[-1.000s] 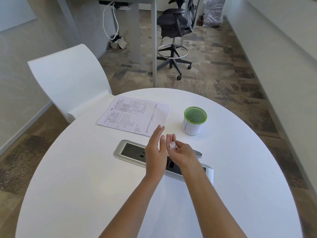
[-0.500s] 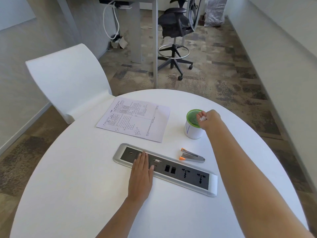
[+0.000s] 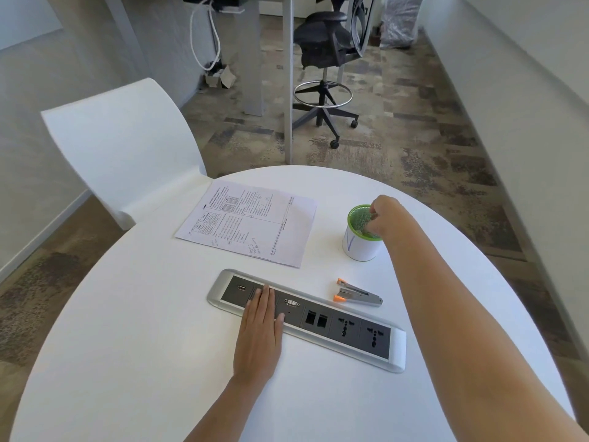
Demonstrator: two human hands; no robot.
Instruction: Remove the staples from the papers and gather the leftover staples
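**Inspector A:** We note the right hand [image 3: 387,215] reaching over the far rim of the green-rimmed cup [image 3: 361,232], fingers curled downward and bunched over the mesh opening. We judge this to be the deposit step: the cup stands within easy reach on the right so that collected staples go straight into it.

**Inspector B:** Agreed on posture. On the grip, we cannot tell whether it holds anything; the fingertips are turned away from us and staples are too small to make out. We record it as narrow, contents unconfirmed.

**Inspector A:** The left hand [image 3: 259,330] lies flat, palm down, fingers together, across the near edge of the recessed power panel [image 3: 350,330] set into the white surface [image 3: 127,362]. It holds nothing. We read it as a brace while the other arm stretches out.

**Inspector B:** The papers [image 3: 251,224] lie flat on the far left of the surface, well apart from both hands, printed side up. We cannot see any staple in them from here.

**Inspector A:** The staple remover [image 3: 357,294], grey with orange tips, rests between the panel and the cup, untouched. Its placement suggests it is set aside while gathering takes place, yet kept close for further use.

**Inspector B:** We see no loose staples on the surface, though they could escape this view.
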